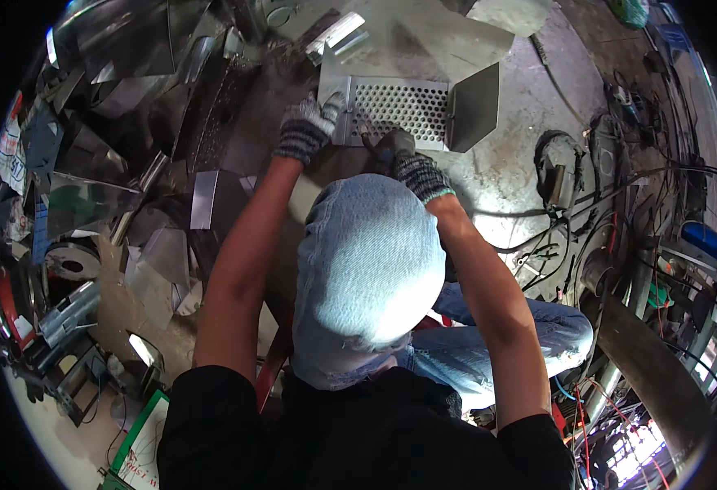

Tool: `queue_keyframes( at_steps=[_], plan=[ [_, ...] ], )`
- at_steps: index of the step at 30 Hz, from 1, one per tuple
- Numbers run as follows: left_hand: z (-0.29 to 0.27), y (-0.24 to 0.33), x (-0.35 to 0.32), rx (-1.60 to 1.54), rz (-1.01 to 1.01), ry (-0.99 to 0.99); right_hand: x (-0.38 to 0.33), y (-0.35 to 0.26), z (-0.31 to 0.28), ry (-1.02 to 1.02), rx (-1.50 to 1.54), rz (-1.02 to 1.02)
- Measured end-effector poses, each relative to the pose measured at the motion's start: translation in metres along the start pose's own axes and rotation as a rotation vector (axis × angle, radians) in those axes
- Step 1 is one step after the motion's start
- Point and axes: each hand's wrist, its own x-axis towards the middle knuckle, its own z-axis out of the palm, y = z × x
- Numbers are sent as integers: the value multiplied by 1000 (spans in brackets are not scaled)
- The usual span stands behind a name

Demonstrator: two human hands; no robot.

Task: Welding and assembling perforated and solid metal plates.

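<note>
A perforated metal sheet piece (403, 102) lies on the work surface ahead of me, with a plain bent flap standing up at its left and right ends. My left hand (308, 129), in a grey and black striped glove, grips the left flap at its edge. Close to the near edge of the holes is my right hand (421, 173), gloved alike and closed around a dark tool (387, 149). A thin brownish tip points from it toward the sheet's lower left corner. The tool's exact kind is hard to make out, and the right fingers are partly hidden.
Sheet metal offcuts (97, 163) crowd the left side. Black cables (567, 175) coil and run along the right. A long dark metal strip (652, 367) curves at the lower right. My denim cap (371, 269) covers the middle of the view.
</note>
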Motion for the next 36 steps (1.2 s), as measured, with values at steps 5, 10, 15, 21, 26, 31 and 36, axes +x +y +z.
queue_keyframes(
  at_steps=[5,10,15,21,26,31,36],
  plan=[
    [-26,18,27,-2,135,-148,40,-17,14,81,-281,-153],
    [-21,6,35,-3,86,-201,64,-29,2,-201,46,32],
    [-28,18,33,73,196,-256,70,-32,6,-113,104,157],
    [-31,28,24,28,74,-263,77,-31,13,-70,120,207],
    [-38,22,17,-50,46,-195,69,-39,18,-28,-51,48],
    [-36,25,21,19,131,-213,74,-27,28,92,-185,-107],
    [-15,11,18,8,225,-113,61,-22,30,134,-274,-207]
  ],
)
